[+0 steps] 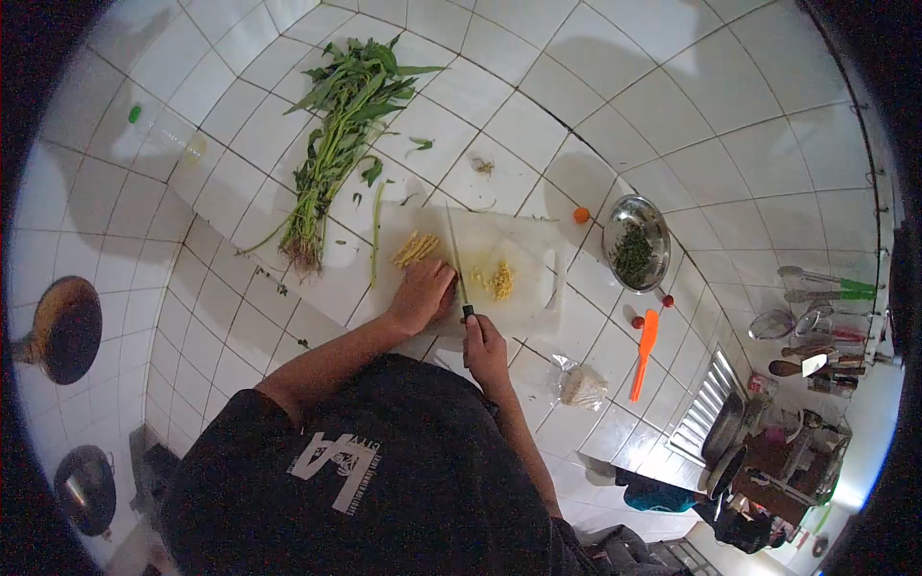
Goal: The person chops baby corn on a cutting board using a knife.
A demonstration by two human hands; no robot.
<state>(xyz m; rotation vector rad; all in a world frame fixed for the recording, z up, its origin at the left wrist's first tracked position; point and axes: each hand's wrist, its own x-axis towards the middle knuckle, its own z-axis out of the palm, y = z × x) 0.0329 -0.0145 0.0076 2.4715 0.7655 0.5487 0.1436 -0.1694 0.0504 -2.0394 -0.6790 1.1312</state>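
My right hand (485,346) is wrapped round the black handle of a kitchen knife (453,245), whose long blade points away from me over a white cutting board (523,235). Just left of the blade, my left hand (423,293) rests on the board with its fingers curled in. Whatever lies under those fingers is hidden. Pale yellow strips (415,250) lie in a small pile touching or close to the left hand. To the right of the blade is a heap of finely chopped yellow bits (501,280).
Leafy green stalks with roots (331,163) lie beyond the board at left. On the right are a metal bowl (657,211) of chopped greens, an orange spatula (644,355), small round red and orange items, and a plastic-wrapped pale block (581,386). Utensils hang at far right.
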